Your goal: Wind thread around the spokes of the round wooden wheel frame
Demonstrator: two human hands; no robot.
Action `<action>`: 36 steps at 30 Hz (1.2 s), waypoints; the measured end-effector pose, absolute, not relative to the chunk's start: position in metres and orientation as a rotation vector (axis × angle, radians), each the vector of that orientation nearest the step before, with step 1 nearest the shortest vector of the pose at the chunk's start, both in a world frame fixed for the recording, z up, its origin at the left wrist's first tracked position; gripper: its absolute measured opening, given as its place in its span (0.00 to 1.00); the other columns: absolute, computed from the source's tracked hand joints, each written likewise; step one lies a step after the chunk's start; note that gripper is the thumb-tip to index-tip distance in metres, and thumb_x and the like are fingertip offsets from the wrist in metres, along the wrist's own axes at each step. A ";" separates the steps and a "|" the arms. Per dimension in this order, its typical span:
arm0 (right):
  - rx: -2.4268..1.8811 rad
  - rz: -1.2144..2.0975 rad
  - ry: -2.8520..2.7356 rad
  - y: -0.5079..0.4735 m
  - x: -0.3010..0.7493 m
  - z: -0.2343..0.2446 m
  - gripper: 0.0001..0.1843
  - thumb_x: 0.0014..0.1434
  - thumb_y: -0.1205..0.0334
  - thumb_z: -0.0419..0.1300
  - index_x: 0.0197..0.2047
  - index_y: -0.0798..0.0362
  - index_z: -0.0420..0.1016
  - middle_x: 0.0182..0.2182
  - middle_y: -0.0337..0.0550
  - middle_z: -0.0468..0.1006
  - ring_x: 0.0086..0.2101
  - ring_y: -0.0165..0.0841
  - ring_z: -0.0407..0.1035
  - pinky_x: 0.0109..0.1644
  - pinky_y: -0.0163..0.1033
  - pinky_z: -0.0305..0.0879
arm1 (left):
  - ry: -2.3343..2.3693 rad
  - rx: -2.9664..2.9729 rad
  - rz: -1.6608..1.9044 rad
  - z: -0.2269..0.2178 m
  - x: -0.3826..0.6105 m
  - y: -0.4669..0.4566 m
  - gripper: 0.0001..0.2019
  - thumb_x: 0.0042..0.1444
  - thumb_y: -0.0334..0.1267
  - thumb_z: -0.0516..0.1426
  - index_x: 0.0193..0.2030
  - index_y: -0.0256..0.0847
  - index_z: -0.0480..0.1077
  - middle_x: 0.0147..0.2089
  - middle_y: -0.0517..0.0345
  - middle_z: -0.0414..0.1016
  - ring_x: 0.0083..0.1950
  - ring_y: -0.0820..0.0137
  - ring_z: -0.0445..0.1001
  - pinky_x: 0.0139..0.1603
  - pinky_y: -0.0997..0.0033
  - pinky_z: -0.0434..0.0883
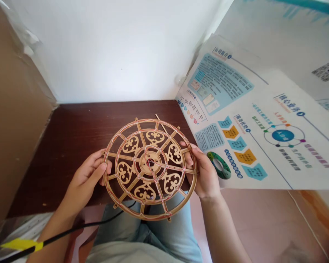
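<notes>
A round wooden openwork frame (148, 164) is held up in front of me, over the near edge of the table and my lap. It has two rings, spokes and scrolled cut-out ornaments, with thin red and white wires running along the rings and spokes. My left hand (90, 175) pinches its left rim, thumb on top. On the opposite rim, my right hand (203, 168) grips with the thumb along the edge and fingers behind. More wires gather at the centre hub. A thin light stick (161, 122) lies on the table just beyond the frame.
The dark brown table (79, 128) meets a white wall (112, 54) behind. A printed poster board (235, 109) stands on the right, and a brown panel (16, 109) rises on the left. A black cable (79, 227) with a yellow tag crosses my left forearm.
</notes>
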State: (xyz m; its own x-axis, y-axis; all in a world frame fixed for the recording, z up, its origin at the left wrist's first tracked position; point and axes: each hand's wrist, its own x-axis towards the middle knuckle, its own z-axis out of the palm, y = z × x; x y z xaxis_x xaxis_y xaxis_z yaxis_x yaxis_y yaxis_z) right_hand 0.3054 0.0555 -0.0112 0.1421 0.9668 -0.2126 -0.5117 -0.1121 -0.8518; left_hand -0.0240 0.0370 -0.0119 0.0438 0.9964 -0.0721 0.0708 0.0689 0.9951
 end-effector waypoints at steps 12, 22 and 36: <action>-1.029 1.403 -0.588 0.055 0.308 -0.011 0.19 0.61 0.47 0.75 0.47 0.52 0.85 0.24 0.31 0.62 0.23 0.26 0.53 0.25 0.28 0.64 | 1.312 1.244 1.065 -0.015 -0.021 0.039 0.24 0.72 0.57 0.61 0.62 0.41 0.70 0.32 0.65 0.74 0.27 0.74 0.69 0.28 0.74 0.69; -1.071 1.363 -0.624 0.052 0.309 -0.013 0.19 0.63 0.47 0.74 0.51 0.51 0.87 0.25 0.32 0.63 0.24 0.27 0.53 0.24 0.27 0.61 | 1.411 1.284 1.048 -0.018 -0.017 0.039 0.23 0.68 0.56 0.65 0.59 0.42 0.73 0.36 0.59 0.79 0.33 0.68 0.75 0.33 0.70 0.75; -1.112 1.351 -0.625 0.053 0.307 -0.011 0.21 0.60 0.46 0.76 0.50 0.51 0.88 0.25 0.32 0.63 0.23 0.25 0.52 0.24 0.26 0.61 | 1.447 1.362 1.004 -0.022 -0.015 0.039 0.27 0.65 0.49 0.66 0.65 0.43 0.66 0.37 0.62 0.80 0.44 0.62 0.82 0.49 0.60 0.79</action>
State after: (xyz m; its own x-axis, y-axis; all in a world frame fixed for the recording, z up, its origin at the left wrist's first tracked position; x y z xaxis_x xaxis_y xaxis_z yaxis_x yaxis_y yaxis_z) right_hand 0.3071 0.0530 -0.0111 0.1766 0.9556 -0.2358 -0.4386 -0.1380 -0.8880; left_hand -0.0152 0.0385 -0.0220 -0.0073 0.9975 -0.0707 0.2825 0.0698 0.9567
